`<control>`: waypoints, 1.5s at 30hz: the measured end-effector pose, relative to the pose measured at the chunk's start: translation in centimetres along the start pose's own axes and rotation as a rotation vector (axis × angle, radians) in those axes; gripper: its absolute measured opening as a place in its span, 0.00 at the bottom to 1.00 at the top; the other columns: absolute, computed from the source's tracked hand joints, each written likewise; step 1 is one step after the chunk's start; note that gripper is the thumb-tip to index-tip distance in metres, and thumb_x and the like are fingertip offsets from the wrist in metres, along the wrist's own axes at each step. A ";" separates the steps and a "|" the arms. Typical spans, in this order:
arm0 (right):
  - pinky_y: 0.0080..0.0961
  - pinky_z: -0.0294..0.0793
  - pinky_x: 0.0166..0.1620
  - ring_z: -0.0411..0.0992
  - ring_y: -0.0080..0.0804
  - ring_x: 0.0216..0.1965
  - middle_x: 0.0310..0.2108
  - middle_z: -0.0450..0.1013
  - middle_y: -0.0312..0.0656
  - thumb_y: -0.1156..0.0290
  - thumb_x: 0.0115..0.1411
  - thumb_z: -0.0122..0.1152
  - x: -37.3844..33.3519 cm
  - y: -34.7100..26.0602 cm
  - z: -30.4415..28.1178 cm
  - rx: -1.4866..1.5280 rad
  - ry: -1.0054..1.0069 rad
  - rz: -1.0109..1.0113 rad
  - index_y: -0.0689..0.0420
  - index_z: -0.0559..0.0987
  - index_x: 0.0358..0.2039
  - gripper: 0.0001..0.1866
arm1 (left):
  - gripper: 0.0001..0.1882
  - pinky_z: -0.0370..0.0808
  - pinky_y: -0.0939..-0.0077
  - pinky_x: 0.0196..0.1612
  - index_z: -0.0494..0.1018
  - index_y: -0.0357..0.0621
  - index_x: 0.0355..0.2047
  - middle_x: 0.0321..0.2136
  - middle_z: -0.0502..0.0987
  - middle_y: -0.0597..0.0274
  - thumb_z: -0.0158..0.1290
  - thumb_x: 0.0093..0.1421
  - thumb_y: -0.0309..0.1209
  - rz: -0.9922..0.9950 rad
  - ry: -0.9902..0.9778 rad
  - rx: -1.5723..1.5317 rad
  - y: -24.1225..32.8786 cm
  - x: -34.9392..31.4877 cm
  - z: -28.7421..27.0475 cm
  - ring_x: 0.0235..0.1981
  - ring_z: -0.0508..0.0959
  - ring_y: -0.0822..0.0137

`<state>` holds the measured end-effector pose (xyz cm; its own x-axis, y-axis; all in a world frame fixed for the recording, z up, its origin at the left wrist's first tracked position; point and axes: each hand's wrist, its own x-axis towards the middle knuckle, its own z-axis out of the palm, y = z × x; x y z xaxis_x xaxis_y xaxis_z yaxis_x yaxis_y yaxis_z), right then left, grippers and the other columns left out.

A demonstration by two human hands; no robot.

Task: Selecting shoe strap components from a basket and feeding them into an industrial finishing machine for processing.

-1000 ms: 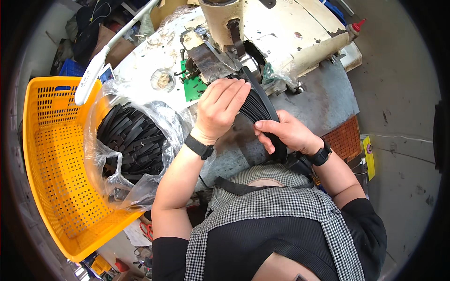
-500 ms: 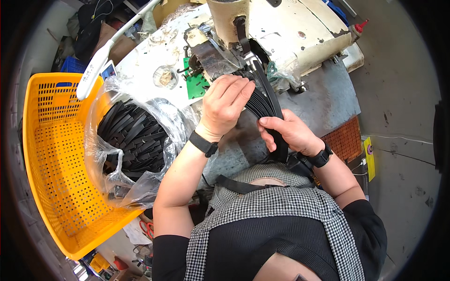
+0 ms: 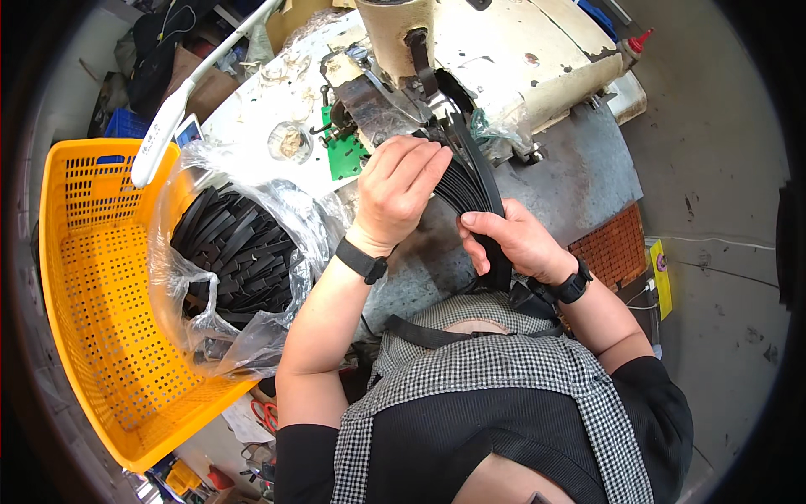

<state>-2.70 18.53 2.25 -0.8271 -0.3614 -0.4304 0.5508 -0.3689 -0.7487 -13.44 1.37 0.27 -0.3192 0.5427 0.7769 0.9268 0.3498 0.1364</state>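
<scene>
A bundle of narrow black straps (image 3: pixel 464 186) runs from my lap up to the worn cream machine (image 3: pixel 395 42), fanned out between my hands. My left hand (image 3: pixel 399 189) is closed at the upper end of the bundle, close to the machine's working parts; its fingertips partly hide what they pinch. Lower down, my right hand (image 3: pixel 512 238) grips the straps with the thumb on top and the fingers curled round them. The straps' lower ends drop out of sight near the apron (image 3: pixel 478 370).
On my left, a yellow perforated crate (image 3: pixel 117 311) holds a clear plastic bag (image 3: pixel 252 361) full of black strips (image 3: pixel 235 252). A round clear dish (image 3: pixel 290 142) and a green plate (image 3: pixel 342 157) lie beside the machine. A white lamp arm (image 3: pixel 164 134) reaches over the crate.
The whole view has shifted slightly, moving the machine a little to the left in the picture. Both hands keep their hold on the straps, with hardly any movement.
</scene>
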 end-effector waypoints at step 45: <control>0.18 0.67 0.24 0.66 0.20 0.17 0.17 0.69 0.35 0.64 0.65 0.49 -0.9 0.8 0.5 -0.008 0.055 -0.069 0.59 0.72 0.28 0.13 | 0.14 0.76 0.67 0.37 0.76 0.37 0.32 0.30 0.75 0.60 0.54 0.41 0.24 -0.003 -0.036 0.010 -0.1 0.1 -0.6 0.33 0.76 0.60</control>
<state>-1.44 18.12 2.31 -0.8681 -0.2874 -0.4048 0.4917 -0.3845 -0.7813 -13.43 0.88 0.70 -0.3286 0.5690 0.7538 0.9240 0.3589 0.1319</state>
